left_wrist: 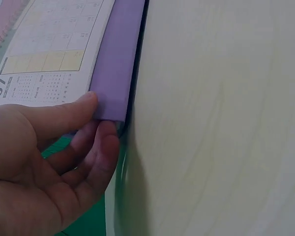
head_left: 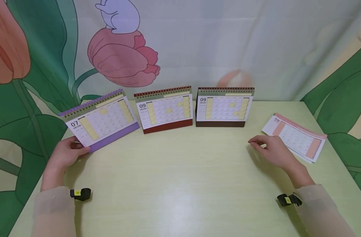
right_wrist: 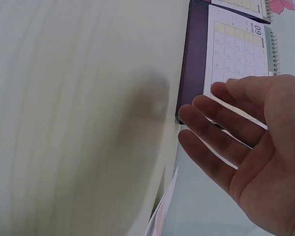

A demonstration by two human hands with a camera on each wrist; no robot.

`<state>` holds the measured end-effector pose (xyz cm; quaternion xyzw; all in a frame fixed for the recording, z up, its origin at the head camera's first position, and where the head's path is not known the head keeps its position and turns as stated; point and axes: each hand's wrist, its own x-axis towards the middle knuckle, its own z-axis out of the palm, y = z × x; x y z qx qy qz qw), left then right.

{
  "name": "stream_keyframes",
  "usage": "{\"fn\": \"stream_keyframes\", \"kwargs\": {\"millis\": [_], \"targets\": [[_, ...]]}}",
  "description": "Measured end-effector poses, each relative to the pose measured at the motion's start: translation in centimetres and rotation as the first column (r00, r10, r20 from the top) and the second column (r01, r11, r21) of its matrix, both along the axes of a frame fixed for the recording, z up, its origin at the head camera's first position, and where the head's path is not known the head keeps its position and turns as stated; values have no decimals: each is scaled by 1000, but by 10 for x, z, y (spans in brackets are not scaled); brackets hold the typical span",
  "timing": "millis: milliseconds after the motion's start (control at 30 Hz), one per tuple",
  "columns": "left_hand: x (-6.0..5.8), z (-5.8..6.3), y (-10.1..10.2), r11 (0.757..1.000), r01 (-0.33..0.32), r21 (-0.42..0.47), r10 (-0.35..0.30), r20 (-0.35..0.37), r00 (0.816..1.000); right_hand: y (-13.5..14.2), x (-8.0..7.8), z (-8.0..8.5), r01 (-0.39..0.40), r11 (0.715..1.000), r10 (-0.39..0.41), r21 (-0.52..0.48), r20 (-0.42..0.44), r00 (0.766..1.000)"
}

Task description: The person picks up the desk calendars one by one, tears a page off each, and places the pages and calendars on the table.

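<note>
Head cam: L hand (head_left: 66, 152) pinches purple cal (head_left: 102, 120) corner, left side.
I see R hand (head_left: 276, 152) relaxed, fingers loose, near pink cal (head_left: 301, 138) at right; red cal (head_left: 166, 110), brown cal (head_left: 224, 108) stand btwn.

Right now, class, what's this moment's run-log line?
Left hand: pinches purple spiral-bound paper calendar by corner; right hand: empty; red-based paper calendar, brown-based paper calendar: standing; pink-topped paper calendar: rightmost
</note>
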<state>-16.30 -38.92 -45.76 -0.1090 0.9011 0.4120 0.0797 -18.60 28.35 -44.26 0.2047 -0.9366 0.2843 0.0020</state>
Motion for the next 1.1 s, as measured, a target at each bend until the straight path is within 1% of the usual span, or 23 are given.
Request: {"fn": "stream_keyframes", "kwargs": {"millis": [233,333,400,467,600,667,733,833,900,967,1100], "targets": [[2,-3,1,1000,6,-2,-6,-74,997,1,1,0,8,1000,-8,-2,14,1000],[2,-3,2,1000,2,15,0,-111,994,1,1,-1,16,1000,-16,0,24,1000],[2,-3,4,999,2,46,4,-133,991,1,0,-2,23,1000,-23,3,31,999],[1,-3,4,997,8,76,4,-155,988,1,0,-3,24,1000,-24,3,34,999],[1,-4,5,995,27,92,-8,-195,981,2,-1,-5,12,1000,-12,-4,27,1000],[1,-4,6,997,18,78,-2,-211,977,2,-2,-6,7,1000,-7,-5,23,1000],[2,-5,6,995,11,95,11,-230,973,2,-2,-7,7,1000,-7,-2,21,1000],[1,-6,8,989,4,146,35,-264,964,2,-1,-6,11,1000,-11,2,27,1000],[1,-6,8,983,12,184,43,-292,956,1,0,-4,16,1000,-17,5,31,999],[0,-5,9,979,18,202,47,-310,949,1,0,-2,19,1000,-20,5,35,999],[0,-1,11,978,10,210,59,-318,946,0,1,0,19,1000,-20,5,39,999]]}}
